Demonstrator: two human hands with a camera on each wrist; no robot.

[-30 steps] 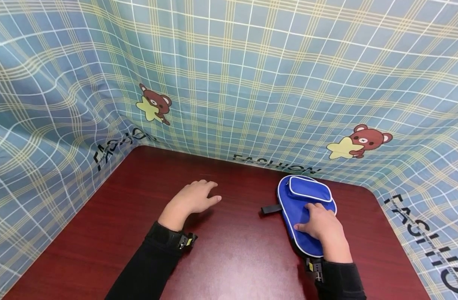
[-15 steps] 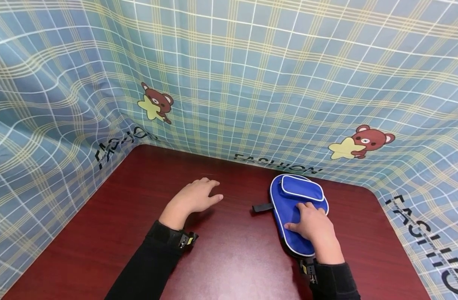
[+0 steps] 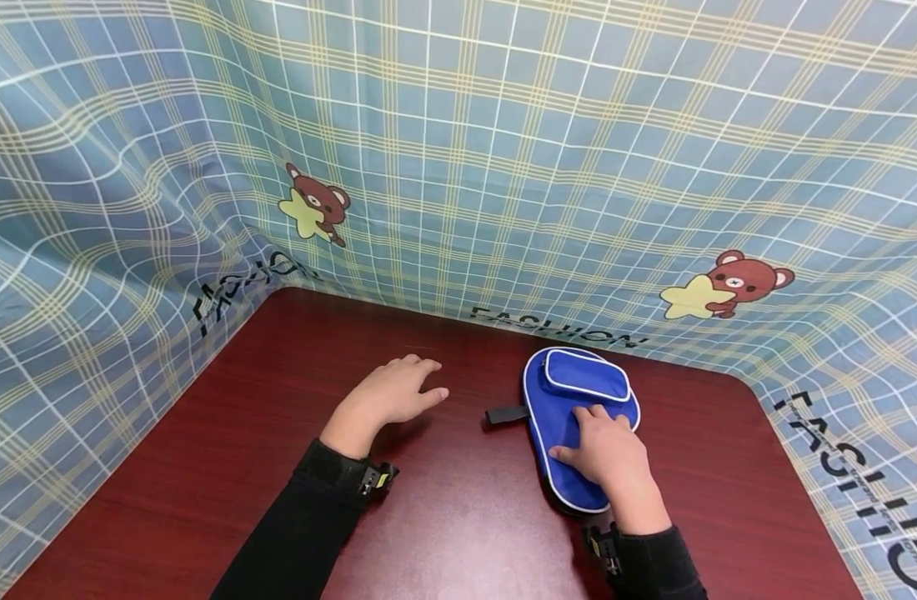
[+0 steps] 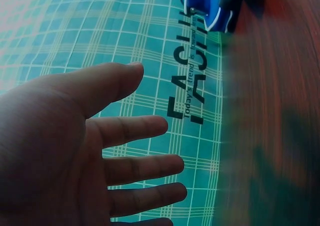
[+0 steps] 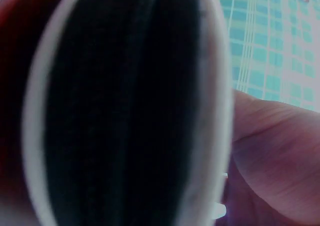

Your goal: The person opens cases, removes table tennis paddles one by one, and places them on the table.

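Observation:
A blue table tennis bat case point(image 3: 568, 429) with white piping, a zipped front pocket point(image 3: 588, 374) and a black strap point(image 3: 507, 414) lies right of the table's middle. My right hand point(image 3: 612, 450) grips it from above, thumb toward its left side and bent fingers on its front below the pocket. In the right wrist view the case's black zipped side point(image 5: 120, 111) looms close, beside part of the hand point(image 5: 280, 156). Over the table to the left, my left hand point(image 3: 387, 393) holds nothing. Its fingers point(image 4: 145, 166) are spread and nearly straight in the left wrist view.
The dark red wooden table point(image 3: 226, 417) has a plaid cloth point(image 3: 458, 167) with bears and lettering hanging at its back and both sides. The case's pocket end is near the back cloth. Black sleeves point(image 3: 286, 533) with wrist cameras cover the forearms.
My right hand and the bat case have moved together steadily to the left across the table. The left hand has stayed nearly still.

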